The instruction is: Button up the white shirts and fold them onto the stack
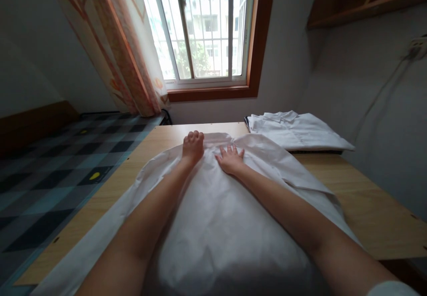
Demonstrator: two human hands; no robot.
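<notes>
A large white cloth [233, 216], which looks like a garment, lies spread over the wooden table and runs down toward the camera, with wrinkles and raised folds. Near its far edge, my left hand [193, 146] is closed, its fingers curled on the cloth's upper left part. My right hand [231, 159] rests palm down just to the right, fingers spread on the fabric near the collar-like far edge. The two hands are apart.
Folded white garments [296, 131] are stacked on the table's far right. The wooden table [360, 198] shows on both sides of the cloth. A checked bed [66, 171] is at the left, below a patterned curtain [123, 46]. A window [207, 29] is behind, a shelf [376, 9] upper right.
</notes>
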